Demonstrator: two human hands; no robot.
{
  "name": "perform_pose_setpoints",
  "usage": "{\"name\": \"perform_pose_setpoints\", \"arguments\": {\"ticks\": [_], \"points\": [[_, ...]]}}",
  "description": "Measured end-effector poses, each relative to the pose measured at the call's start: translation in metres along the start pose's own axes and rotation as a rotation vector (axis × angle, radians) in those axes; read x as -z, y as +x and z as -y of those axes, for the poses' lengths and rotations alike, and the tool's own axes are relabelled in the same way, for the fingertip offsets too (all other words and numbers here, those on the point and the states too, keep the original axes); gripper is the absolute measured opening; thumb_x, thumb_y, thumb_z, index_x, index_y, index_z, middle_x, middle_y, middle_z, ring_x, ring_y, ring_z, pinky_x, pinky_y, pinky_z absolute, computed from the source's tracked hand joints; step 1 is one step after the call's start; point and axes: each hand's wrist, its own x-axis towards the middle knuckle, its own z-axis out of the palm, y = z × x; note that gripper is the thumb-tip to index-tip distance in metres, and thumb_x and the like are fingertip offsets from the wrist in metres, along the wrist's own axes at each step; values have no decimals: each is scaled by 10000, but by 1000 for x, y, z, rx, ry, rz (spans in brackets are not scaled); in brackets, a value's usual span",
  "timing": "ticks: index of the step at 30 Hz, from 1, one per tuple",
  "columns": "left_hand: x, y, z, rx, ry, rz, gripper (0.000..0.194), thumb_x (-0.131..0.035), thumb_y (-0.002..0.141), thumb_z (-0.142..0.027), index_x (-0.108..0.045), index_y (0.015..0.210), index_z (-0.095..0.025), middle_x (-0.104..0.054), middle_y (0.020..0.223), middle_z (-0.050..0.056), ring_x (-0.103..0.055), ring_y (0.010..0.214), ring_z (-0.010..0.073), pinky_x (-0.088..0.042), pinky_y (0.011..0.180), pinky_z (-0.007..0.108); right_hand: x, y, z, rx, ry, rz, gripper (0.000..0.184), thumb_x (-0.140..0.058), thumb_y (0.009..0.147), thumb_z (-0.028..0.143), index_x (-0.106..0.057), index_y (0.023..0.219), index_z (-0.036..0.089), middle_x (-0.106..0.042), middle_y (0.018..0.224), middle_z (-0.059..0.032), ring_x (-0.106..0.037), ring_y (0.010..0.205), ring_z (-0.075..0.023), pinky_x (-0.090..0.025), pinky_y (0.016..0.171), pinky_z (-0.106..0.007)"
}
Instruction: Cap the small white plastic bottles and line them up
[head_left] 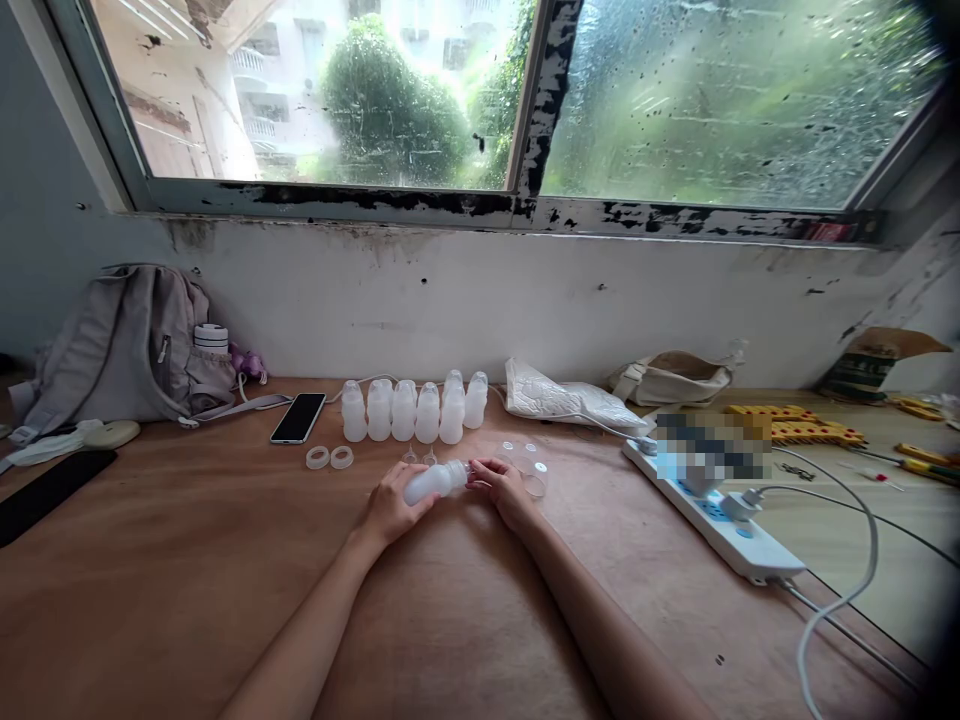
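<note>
My left hand (391,508) is wrapped round a small translucent white bottle (433,483) held on its side just above the wooden table (187,560). My right hand (504,488) pinches at the bottle's neck end, its fingers closed there. Behind them stand several matching white bottles (409,408) in a row. Two white rings (329,458) lie to the left of the hands. Clear caps (534,466) lie just to the right of my right hand.
A black phone (298,417) lies left of the bottle row, a grey backpack (127,345) at the far left. A white bag (566,398) and a white power strip (712,520) with cables lie to the right. Yellow tools (806,425) lie far right. The window wall is behind.
</note>
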Motion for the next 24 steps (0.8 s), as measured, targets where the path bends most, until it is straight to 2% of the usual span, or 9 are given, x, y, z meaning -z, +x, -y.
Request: {"name": "perform_pose_setpoints", "arguments": {"ticks": [5, 7, 10, 13, 16, 18, 20, 22, 24], "points": [[1, 0, -3, -12, 4, 11, 349, -557, 705, -379, -530, 1025, -242, -566, 971, 37, -549, 893, 193, -449, 757, 293, 0, 0, 3, 27, -87, 15, 242, -693, 595, 357, -614, 665, 139, -604, 626, -10, -540, 513, -95, -450, 506, -216], [0, -1, -4, -14, 12, 14, 344, -562, 702, -375, -534, 1019, -244, -569, 969, 36, -552, 894, 194, -451, 757, 293, -1, -1, 3, 48, -179, 15, 271, -675, 600, 398, -579, 610, 144, -572, 546, 10, -492, 418, -76, -389, 407, -193], [1, -2, -5, -45, 21, 19, 354, -564, 700, -373, -531, 1029, -246, -569, 986, 32, -548, 911, 195, -451, 767, 290, -3, -3, 2, 70, -289, -13, 338, -638, 615, 456, -496, 520, 165, -454, 397, 59, -347, 284, -43, -229, 295, -176], [3, -4, -8, -92, 14, 32, 365, -565, 699, -372, -525, 1040, -249, -572, 994, 28, -541, 930, 193, -444, 789, 289, -6, -5, 3, 33, -288, -27, 402, -620, 622, 488, -413, 459, 184, -343, 331, 84, -260, 252, -36, -145, 283, -184], [4, -4, -10, -104, -21, 45, 362, -568, 697, -371, -530, 1036, -248, -577, 991, 29, -545, 919, 188, -444, 782, 284, -6, -6, 4, 2, -264, 1, 423, -623, 621, 491, -386, 443, 189, -304, 317, 87, -221, 254, -33, -113, 293, -191], [4, -4, -10, -93, -67, 41, 357, -574, 694, -369, -542, 1022, -234, -582, 988, 36, -550, 909, 185, -439, 787, 282, -5, -7, 4, 16, -255, -8, 424, -625, 621, 488, -390, 438, 186, -297, 314, 87, -218, 256, -33, -117, 296, -192], [4, -2, -10, -61, -131, 32, 342, -577, 691, -370, -560, 994, -212, -593, 970, 43, -555, 888, 182, -433, 791, 278, -6, -9, 7, 44, -231, -47, 389, -614, 631, 493, -450, 472, 177, -358, 341, 73, -269, 266, -42, -170, 294, -191], [4, 0, -9, 16, -210, 33, 319, -564, 699, -388, -579, 947, -189, -608, 927, 44, -565, 840, 176, -438, 759, 268, -10, -12, 11, 53, -173, -55, 315, -602, 646, 486, -563, 611, 175, -498, 461, 37, -412, 347, -76, -286, 326, -195], [5, 3, -8, 122, -317, 61, 314, -520, 727, -417, -591, 900, -165, -620, 853, 40, -572, 770, 168, -446, 689, 253, -16, -17, 17, 34, -81, 22, 311, -604, 657, 455, -614, 835, 201, -600, 679, -4, -545, 549, -126, -412, 446, -223]]}}
